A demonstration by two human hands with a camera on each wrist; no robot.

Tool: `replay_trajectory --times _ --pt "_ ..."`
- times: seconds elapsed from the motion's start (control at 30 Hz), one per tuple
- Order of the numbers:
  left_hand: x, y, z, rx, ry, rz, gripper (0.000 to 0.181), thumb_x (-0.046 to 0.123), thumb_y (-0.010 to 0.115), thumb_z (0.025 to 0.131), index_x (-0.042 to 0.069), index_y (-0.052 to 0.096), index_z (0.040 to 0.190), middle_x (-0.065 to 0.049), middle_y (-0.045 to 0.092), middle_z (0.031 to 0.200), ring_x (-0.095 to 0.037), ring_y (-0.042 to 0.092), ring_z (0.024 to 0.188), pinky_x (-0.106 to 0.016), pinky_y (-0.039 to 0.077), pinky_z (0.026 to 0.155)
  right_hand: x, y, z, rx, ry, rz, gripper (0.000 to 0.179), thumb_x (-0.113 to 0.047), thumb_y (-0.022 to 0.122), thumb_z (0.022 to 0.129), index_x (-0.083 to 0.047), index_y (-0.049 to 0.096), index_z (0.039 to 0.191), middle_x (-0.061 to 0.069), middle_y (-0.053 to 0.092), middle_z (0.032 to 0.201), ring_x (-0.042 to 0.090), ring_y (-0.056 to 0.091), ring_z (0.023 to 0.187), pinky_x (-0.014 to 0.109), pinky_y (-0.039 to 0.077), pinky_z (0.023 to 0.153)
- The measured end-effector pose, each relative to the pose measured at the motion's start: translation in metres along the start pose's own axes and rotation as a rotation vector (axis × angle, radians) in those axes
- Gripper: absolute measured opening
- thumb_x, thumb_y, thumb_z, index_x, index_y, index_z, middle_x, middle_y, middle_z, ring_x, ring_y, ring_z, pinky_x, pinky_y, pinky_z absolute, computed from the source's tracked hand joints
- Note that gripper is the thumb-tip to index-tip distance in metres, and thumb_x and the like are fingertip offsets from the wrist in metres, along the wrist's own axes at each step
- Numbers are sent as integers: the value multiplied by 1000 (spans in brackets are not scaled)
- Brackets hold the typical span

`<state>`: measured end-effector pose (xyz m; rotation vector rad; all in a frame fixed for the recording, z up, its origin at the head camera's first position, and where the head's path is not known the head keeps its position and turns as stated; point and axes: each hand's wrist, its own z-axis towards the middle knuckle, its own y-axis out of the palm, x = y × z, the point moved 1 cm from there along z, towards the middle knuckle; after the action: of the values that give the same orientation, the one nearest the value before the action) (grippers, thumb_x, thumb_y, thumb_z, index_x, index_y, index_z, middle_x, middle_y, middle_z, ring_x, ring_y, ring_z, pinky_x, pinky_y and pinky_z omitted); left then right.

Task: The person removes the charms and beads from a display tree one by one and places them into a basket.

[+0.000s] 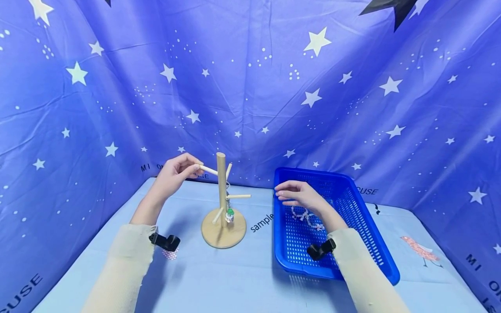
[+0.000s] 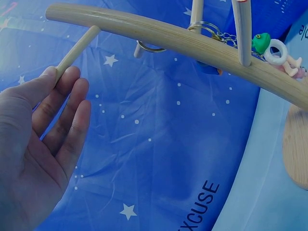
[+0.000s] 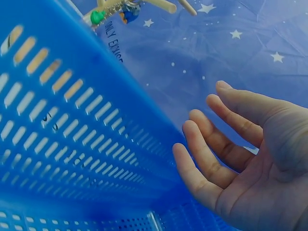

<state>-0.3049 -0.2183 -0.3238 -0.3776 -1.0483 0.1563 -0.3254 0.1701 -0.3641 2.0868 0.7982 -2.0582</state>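
Note:
A wooden peg stand with a round base stands on the table, left of the basket. My left hand pinches the end of its upper left peg between thumb and forefinger, the other fingers loosely bent. From the stand hangs a keychain with a green-headed figure; a metal ring hangs on another peg. A blue and orange charm shows beside the green one in the right wrist view. My right hand is held over the basket's near-left part, fingers relaxed and apart, with nothing in it.
The blue perforated basket sits on the right of the table, with clear beaded bracelets lying inside. A light blue cloth covers the table. Blue star-printed curtains close in the back and sides.

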Motion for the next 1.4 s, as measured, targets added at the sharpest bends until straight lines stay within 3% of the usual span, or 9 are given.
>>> replay_trajectory --times 0.13,0.33,0.4,0.5,0.67,0.97,1.17,1.27,1.4 --pt "0 0 0 -1 1 -1 21 13 55 103 -5 63 110 7 71 89 -6 71 88 -20 59 81 -2 7 3 -1 1 -7 41 -19 64 98 3 57 133 14 65 127 21 66 113 42 55 101" --pt "0 0 0 1 -4 5 21 13 55 103 -4 63 111 -22 71 98 -8 72 89 -20 59 81 -8 14 5 11 -10 -70 38 -23 66 97 -2 62 129 12 68 124 28 65 117 42 56 101" --pt "0 0 -1 1 -5 6 21 13 55 103 -4 63 111 -26 69 100 -9 72 89 -20 59 81 -10 15 5 11 -27 -81 37 -22 65 98 -2 62 129 15 67 125 26 67 114 43 55 101" --pt "0 0 -1 1 -6 7 21 13 55 103 -4 63 111 -18 72 97 -12 72 90 -19 59 81 -14 17 5 11 -43 -66 38 -20 65 98 1 61 129 20 65 127 16 68 107 42 56 101" --pt "0 0 0 3 -7 8 20 13 55 103 -4 63 111 -5 73 93 -9 72 89 -20 59 81 -21 21 6 0 -51 -44 39 -18 66 97 3 60 129 18 66 125 12 68 103 42 56 100" --pt "0 0 0 1 -8 9 20 13 55 103 -4 63 111 -14 72 96 -5 71 87 -20 59 82 -29 33 9 -6 -65 -22 38 -17 66 97 4 60 128 22 65 124 17 69 104 35 59 95" --pt "0 0 0 0 -7 4 20 12 55 103 -5 63 111 -6 72 92 -2 70 86 -20 59 81 -32 39 12 -20 -92 -25 39 -18 67 96 4 61 128 22 65 125 15 69 104 44 55 101" --pt "0 0 0 -2 -5 1 20 12 55 103 -5 63 111 -2 72 91 -1 70 86 -20 59 82 -33 43 14 -19 -107 -38 38 -20 67 97 3 62 127 22 66 125 14 69 103 41 56 99" --pt "1 0 -1 -2 -4 1 21 12 55 103 -5 63 111 0 72 91 -1 70 86 -21 60 82 -33 49 18 -12 -123 -29 36 -18 67 96 3 63 125 16 69 118 23 69 107 35 58 95"
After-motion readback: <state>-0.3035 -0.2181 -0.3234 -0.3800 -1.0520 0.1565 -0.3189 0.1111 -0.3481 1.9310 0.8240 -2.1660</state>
